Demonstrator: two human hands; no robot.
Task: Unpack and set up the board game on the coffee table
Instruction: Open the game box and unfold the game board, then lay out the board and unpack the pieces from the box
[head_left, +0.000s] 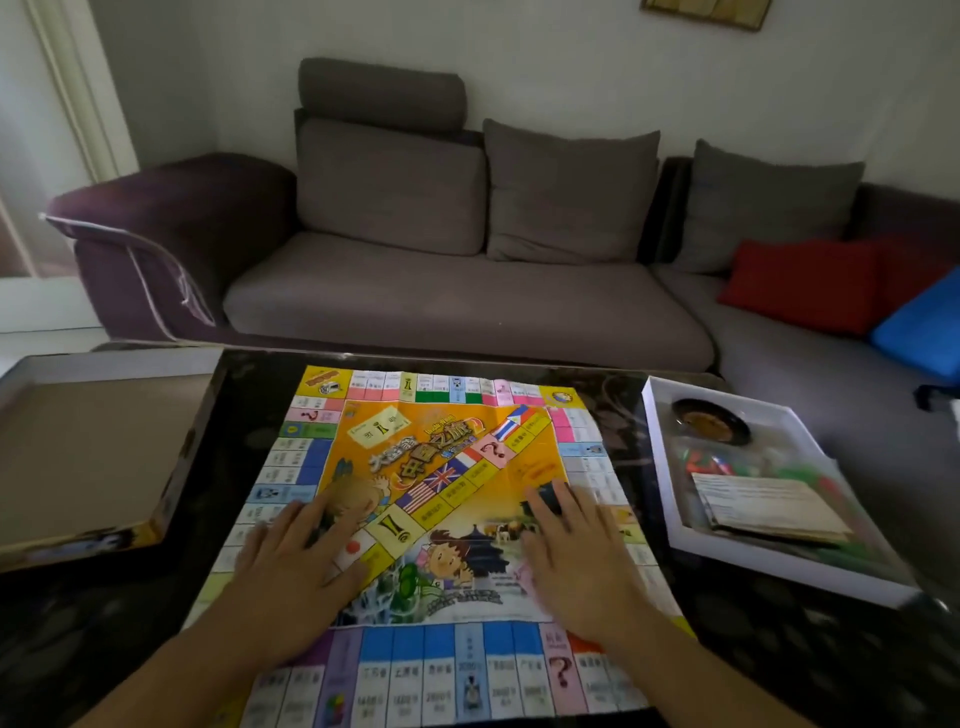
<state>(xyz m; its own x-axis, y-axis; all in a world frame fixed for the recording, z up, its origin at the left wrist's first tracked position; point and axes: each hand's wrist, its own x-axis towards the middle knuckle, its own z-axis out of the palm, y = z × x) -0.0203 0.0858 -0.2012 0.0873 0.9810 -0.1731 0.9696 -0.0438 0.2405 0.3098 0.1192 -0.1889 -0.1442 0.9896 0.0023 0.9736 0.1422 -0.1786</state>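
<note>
A colourful paper game board (441, 452) lies unfolded on the dark coffee table (249, 410), its fold creases still showing. My left hand (298, 556) presses flat on the board's left centre with straight fingers. My right hand (574, 545) presses flat on the right centre, fingers spread. The empty box lid (88, 452) sits upside down at the table's left. The white box tray (670, 467) at the right holds a dark round dish (711, 418), a stack of cards (763, 506) and bagged coloured pieces.
A grey sofa (467, 291) with back cushions runs behind the table. A red cushion (810, 286) and a blue cushion (924, 327) lie on its right section. The table's near corners show dark patterned glass.
</note>
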